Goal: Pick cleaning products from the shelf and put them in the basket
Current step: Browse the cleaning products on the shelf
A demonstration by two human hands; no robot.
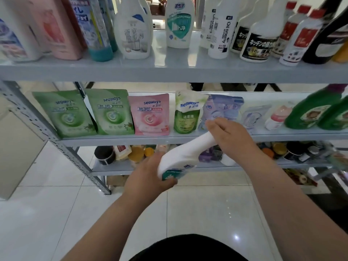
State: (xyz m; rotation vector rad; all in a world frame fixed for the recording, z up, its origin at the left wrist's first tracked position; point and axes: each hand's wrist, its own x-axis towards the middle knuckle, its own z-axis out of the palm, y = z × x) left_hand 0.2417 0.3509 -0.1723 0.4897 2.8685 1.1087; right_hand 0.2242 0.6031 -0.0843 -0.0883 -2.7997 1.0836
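**A:** What did the left hand (pixel 148 178) have?

**B:** It gripped the base of a white bottle (pixel 185 154). The fingers were curled underneath and the thumb lay across the teal label.

**A:** Where was the bottle?

**B:** It was off the shelving, tilted in the air just in front of the middle shelf (pixel 113 141). The base sat low on the left and the neck rose to the right.

**A:** And the right hand (pixel 232 142)?

**B:** It was closed around the neck and covered the top end, so I couldn't tell what cap it had.

**A:** What stood behind, on the middle shelf?

**B:** From the left there were green pouches (pixel 64 113), a pink pouch (pixel 150 114) and a white-and-green pouch (pixel 186 113). A lavender pouch (pixel 224 108) stood just beyond the right hand, and green bottles (pixel 312 112) were at the right end.

**A:** And the top shelf (pixel 169 72)?

**B:** A pink bottle (pixel 56 29) stood at the left, then a blue-based bottle (pixel 99 34) and a white spray bottle (pixel 133 32). After those came a teal-labelled bottle (pixel 178 23), an "Oil enemy" bottle (pixel 220 31), black-labelled bottles (pixel 258 46) and red-capped bottles (pixel 301 38).

**A:** And underfoot?

**B:** White floor tiles (pixel 47 213), glossy, on the near side.
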